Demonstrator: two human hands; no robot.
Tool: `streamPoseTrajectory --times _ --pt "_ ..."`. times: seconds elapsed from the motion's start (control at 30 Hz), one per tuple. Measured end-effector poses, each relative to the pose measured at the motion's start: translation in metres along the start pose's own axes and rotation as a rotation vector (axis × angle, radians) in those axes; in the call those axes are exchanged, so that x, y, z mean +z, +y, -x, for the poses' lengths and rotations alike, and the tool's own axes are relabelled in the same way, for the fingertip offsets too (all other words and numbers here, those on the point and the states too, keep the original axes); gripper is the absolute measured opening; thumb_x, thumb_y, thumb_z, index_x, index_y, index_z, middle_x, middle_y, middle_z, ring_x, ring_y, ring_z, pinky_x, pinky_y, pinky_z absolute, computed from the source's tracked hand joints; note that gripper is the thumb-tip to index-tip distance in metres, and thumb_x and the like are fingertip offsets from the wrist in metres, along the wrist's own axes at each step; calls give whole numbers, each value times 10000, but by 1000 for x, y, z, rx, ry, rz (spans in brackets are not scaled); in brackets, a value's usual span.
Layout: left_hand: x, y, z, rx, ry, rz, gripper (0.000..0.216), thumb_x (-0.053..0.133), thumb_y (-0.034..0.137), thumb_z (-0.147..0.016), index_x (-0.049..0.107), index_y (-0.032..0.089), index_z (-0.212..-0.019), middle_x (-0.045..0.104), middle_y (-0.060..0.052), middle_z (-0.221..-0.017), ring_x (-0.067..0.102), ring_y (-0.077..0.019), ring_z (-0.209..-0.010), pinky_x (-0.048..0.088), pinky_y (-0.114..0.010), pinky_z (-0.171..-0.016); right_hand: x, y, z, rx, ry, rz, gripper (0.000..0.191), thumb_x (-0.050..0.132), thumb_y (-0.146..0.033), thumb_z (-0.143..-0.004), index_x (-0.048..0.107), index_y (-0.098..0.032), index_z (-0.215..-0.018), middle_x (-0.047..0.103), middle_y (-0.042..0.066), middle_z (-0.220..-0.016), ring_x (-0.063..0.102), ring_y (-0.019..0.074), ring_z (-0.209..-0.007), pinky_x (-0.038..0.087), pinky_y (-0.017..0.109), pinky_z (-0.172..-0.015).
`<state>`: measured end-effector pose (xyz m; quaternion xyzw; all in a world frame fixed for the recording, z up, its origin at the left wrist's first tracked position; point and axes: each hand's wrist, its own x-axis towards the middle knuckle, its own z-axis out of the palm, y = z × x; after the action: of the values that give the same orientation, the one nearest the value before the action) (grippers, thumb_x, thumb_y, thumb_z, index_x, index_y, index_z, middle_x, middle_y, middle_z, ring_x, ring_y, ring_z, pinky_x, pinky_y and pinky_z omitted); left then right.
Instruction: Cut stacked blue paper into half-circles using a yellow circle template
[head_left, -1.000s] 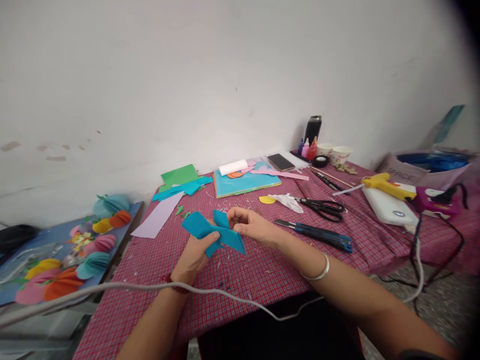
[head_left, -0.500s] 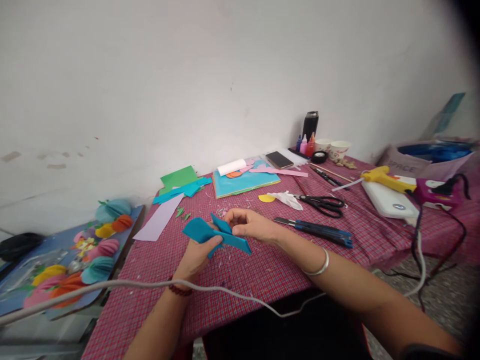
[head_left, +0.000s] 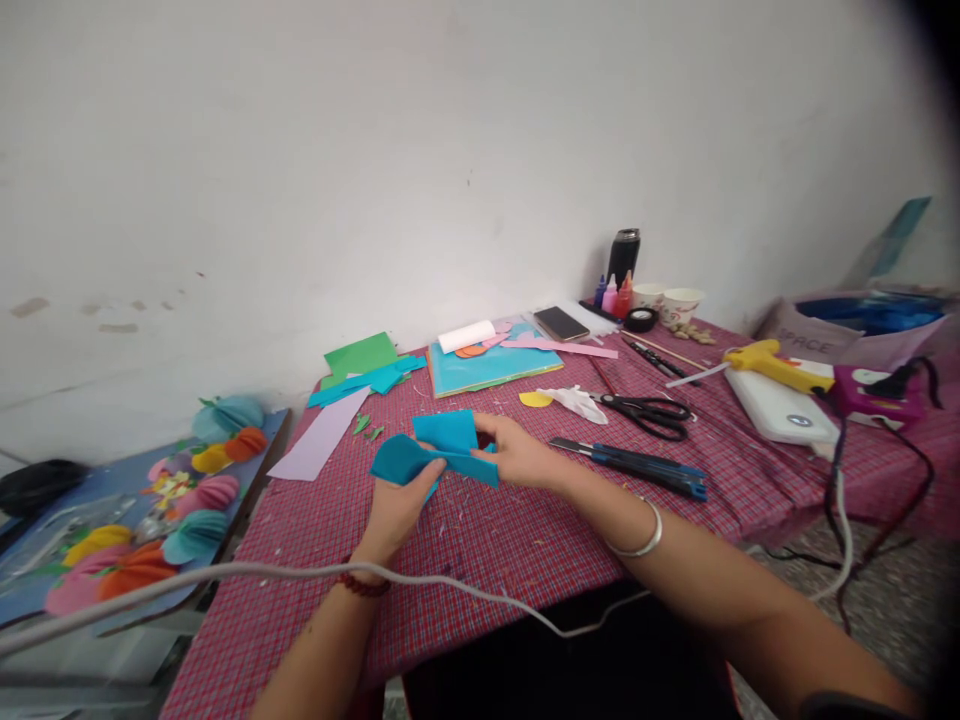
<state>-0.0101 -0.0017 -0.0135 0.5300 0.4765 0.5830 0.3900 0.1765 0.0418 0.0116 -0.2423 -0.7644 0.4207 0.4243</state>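
A folded blue paper (head_left: 445, 432) is held above the checked tablecloth (head_left: 480, 560), its flaps fanned apart. My left hand (head_left: 399, 508) pinches it at the lower left, thumb lying on top along the fold. On the other side, my right hand (head_left: 511, 452) is closed on the right-hand flaps, with some fingertips hidden behind the paper. Small green paper scraps (head_left: 365, 426) lie just beyond my left hand. To the right of my right hand rest a box cutter (head_left: 637, 466) and black-handled scissors (head_left: 646, 410).
Coloured sheets (head_left: 495, 368), a lilac paper strip (head_left: 319, 437) and a phone (head_left: 561, 323) lie toward the wall. A yellow glue gun (head_left: 780, 368) sits on a white power bank (head_left: 784, 408) at right. A white cable (head_left: 450, 585) crosses in front of me. Paper pumpkins (head_left: 142, 570) fill a board at left.
The blue paper's flaps have spread wider, with one flap now standing up at the back. My right hand has shifted slightly right and now grips the right-hand edge of the paper.
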Motion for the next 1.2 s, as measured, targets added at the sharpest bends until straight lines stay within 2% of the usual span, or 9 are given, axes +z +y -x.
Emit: streamPoseTrajectory --times 0.2,0.37,0.5,0.57,0.67,0.73,0.8,0.93,1.2 --pt "5 7 -3 35 99 -15 356 730 290 -673 620 188 -996 668 -21 -834 628 -152 -715 513 -277 -686 2 8 1 36 175 136 76 550 -195 -790 585 -177 -854 572 -13 -705 491 135 -657 385 242 -614" --pt "5 -2 -11 -76 110 -32 260 775 294 -586 624 144 -737 649 -6 -655 592 -132 -541 487 -251 -535 -6 11 -3 57 267 6 120 549 -220 -790 568 -190 -905 573 -22 -720 511 132 -658 403 233 -599" --pt "-4 2 -19 -166 153 94 294 800 280 -530 592 141 -685 626 10 -574 561 -125 -459 471 -248 -460 -21 8 -8 75 344 -182 164 607 -271 -752 541 -199 -884 588 -21 -739 526 130 -642 429 238 -587" --pt "-8 6 -22 -221 140 201 314 808 267 -514 578 147 -692 635 10 -588 573 -132 -471 489 -262 -469 -24 5 -10 101 327 -374 243 650 -307 -718 534 -204 -906 616 -14 -780 553 133 -658 454 250 -609" --pt "-8 4 -25 -301 112 196 319 812 256 -505 590 140 -702 650 -6 -605 578 -136 -478 492 -262 -466 -21 1 -8 159 169 -614 350 664 -377 -693 535 -204 -969 648 11 -850 586 145 -692 481 280 -652" --pt "-4 0 -24 -313 107 128 302 809 256 -511 603 131 -692 643 -14 -580 560 -126 -456 475 -247 -446 -17 1 -7 194 45 -549 327 628 -392 -709 547 -192 -955 652 28 -843 592 156 -705 481 291 -651" --pt "0 -2 -22 -301 97 110 284 805 262 -522 597 128 -662 626 -10 -545 542 -118 -432 458 -238 -429 -15 6 -6 208 32 -315 236 608 -336 -716 563 -178 -885 642 31 -799 586 167 -734 467 285 -651" --pt "-2 8 -20 -212 127 229 276 798 252 -546 561 140 -630 601 20 -523 541 -114 -429 455 -231 -423 -20 23 -10 192 281 76 83 580 -204 -699 553 -177 -772 588 7 -724 543 172 -763 427 266 -661" --pt "-29 35 -33 -41 375 431 327 774 131 -586 640 182 -881 700 7 -774 653 -146 -683 551 -255 -636 -39 36 -16 214 317 -210 343 555 -145 -661 553 -178 -1002 639 20 -957 567 152 -811 471 271 -692"
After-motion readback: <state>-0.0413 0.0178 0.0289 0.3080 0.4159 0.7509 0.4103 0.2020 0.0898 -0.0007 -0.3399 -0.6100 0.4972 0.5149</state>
